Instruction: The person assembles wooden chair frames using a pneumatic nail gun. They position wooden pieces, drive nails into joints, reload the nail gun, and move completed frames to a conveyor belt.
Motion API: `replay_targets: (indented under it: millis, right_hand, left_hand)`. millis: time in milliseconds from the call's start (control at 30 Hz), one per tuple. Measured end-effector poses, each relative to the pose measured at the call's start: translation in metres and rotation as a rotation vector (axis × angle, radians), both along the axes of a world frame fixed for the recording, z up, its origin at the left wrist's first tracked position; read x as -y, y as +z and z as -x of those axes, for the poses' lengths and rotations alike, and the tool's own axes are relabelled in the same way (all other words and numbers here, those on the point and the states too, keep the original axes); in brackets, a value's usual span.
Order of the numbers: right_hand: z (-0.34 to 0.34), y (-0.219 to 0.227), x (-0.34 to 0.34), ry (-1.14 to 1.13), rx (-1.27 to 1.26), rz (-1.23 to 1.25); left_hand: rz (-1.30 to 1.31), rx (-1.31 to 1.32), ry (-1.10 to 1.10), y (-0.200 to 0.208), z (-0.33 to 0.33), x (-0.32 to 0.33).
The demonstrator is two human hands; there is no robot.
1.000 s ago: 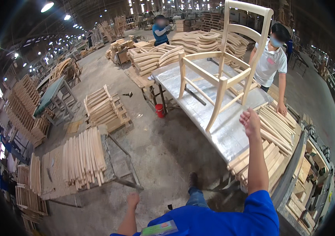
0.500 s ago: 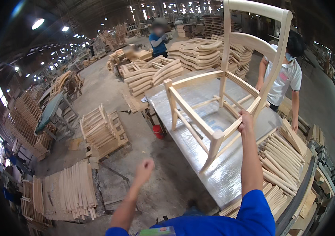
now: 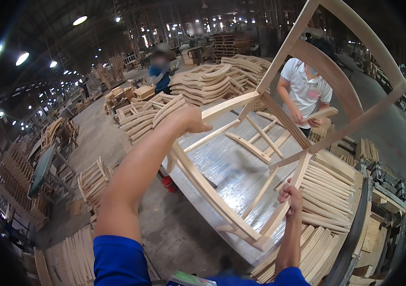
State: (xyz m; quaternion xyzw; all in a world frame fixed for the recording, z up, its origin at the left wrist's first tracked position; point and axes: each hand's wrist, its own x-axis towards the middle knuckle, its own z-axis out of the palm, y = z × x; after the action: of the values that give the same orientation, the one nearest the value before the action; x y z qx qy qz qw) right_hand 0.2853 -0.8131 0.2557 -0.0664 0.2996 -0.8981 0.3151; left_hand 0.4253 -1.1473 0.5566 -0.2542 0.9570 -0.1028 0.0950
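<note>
A bare wood chair frame (image 3: pixel 286 121), with a curved back slat and an open seat, is tilted above a silvery covered table (image 3: pixel 234 159). My left hand (image 3: pixel 191 119) is closed over the front left corner of its seat; my own hand hides part of the grip. On the right seat rail, my right hand (image 3: pixel 291 196) has its fingers wrapped round the wood. Legs and stretchers show through the open seat. A co-worker in a white shirt (image 3: pixel 303 86) stands across the table, holding a short wooden piece (image 3: pixel 322 114).
Thin wooden sticks (image 3: pixel 327 190) lie stacked at the table's right side. Curved wooden parts (image 3: pixel 203 81) are piled beyond it, near another person in blue (image 3: pixel 160 78). A red container (image 3: pixel 168 184) stands by the left edge. Pallets of wooden strips (image 3: pixel 95 183) are on the left floor.
My left hand has come up from beside the table onto the chair's seat corner. The chair has tilted and turned, its back swinging right. The co-worker has lifted a wooden piece.
</note>
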Motion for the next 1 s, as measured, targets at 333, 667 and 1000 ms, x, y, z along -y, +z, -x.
replay_targets:
  millis: [333, 667, 1000]
  right_hand:
    - [-0.046, 0.008, -0.15, -0.168, -0.031, 0.011]
    - [-0.11, 0.12, -0.345, -0.091, -0.343, 0.145]
    - [-0.119, 0.248, -0.566, -0.069, -0.707, 0.142]
  left_hand:
    - [-0.253, -0.43, -0.011, 0.01, -0.057, -0.197]
    - [0.091, -0.774, 0.118, 0.083, -0.233, -0.471]
    - [-0.248, -0.973, 0.161, 0.155, -0.328, -0.676]
